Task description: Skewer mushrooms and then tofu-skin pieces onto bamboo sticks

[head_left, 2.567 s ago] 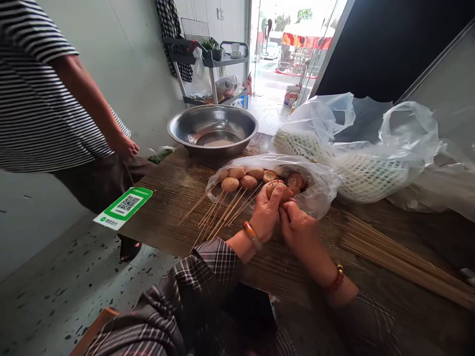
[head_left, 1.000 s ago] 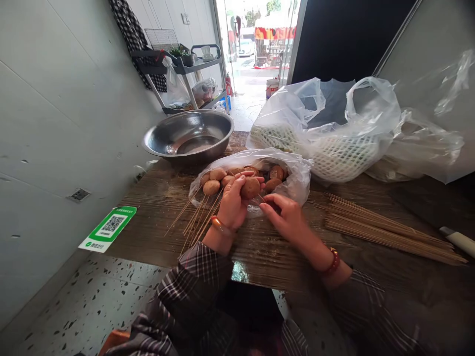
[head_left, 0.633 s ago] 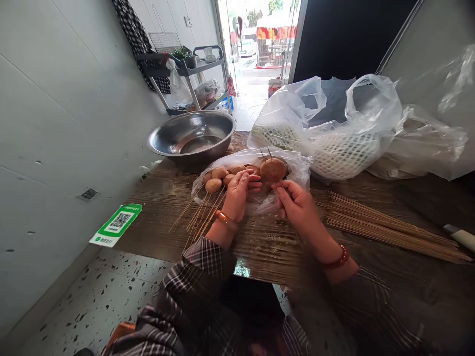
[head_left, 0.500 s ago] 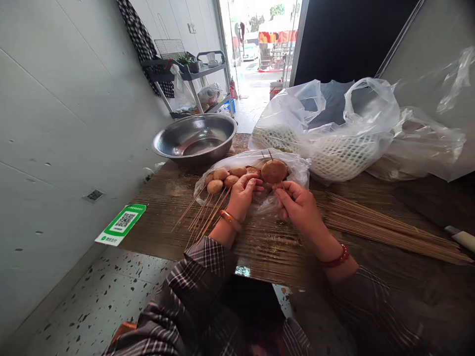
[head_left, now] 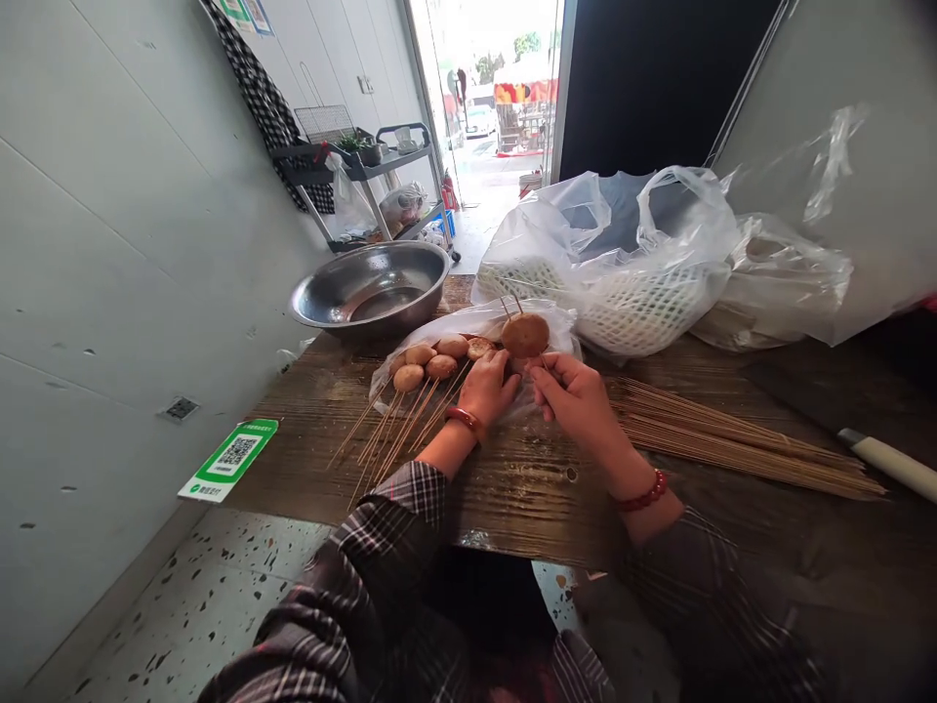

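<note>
My right hand (head_left: 575, 392) is closed in a pinch on the lower ends of thin wooden skewers. They carry a round, flat, brown mushroom cap (head_left: 525, 335), and two skewer tips stick out above it. Beside it, my left hand (head_left: 487, 391) reaches into the clear plastic bag (head_left: 560, 322), its thumb apart from the fingers; the fingertips are partly hidden and no held thing shows. To its left, several skewered mushrooms (head_left: 441, 367) rest on the bag, their sticks pointing toward me. A bundle of bare skewers (head_left: 724, 439) lies on the table right of my right hand.
A steel basin (head_left: 373, 288) stands at the table's back left. Large plastic bags (head_left: 636, 283) with net-wrapped contents fill the back right. A pale-handled knife (head_left: 893, 464) lies near the skewer bundle. A green QR-code card (head_left: 230, 459) is at the left table edge (head_left: 278, 488).
My left hand has turned and lowered its fingers into the bag beside the mushrooms. My right hand still holds the skewered mushroom up. The whole view has shifted slightly.
</note>
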